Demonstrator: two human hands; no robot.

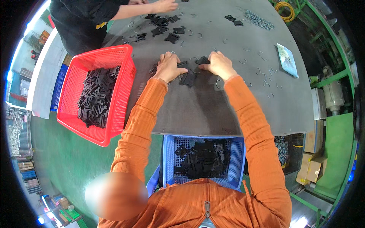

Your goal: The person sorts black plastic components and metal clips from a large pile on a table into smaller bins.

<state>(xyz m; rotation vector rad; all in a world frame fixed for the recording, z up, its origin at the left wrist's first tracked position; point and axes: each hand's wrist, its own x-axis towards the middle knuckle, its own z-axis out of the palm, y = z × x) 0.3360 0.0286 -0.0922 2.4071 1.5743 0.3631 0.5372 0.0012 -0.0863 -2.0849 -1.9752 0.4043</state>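
Observation:
Over the grey table (228,110), my left hand (167,67) has its fingers bent and its thumb reaching right. A dark plastic part (183,64) shows between that thumb and the fingertips, partly hidden. My right hand (220,65) pinches a small black plastic part (202,60) between thumb and fingers. Between the hands, nearer to me, another black part (187,79) lies on the tabletop. A bent metal ring (196,70) is close to the right thumb, and a second metal ring (218,84) rests below the right hand.
A red basket (122,91) of black parts stands left; a blue crate (166,157) of similar parts sits below the table's front edge. Farther off lie black parts (172,38), loose rings and a metal pile (262,21). A plastic packet (287,60) lies right. Another person's arm (138,9) reaches in.

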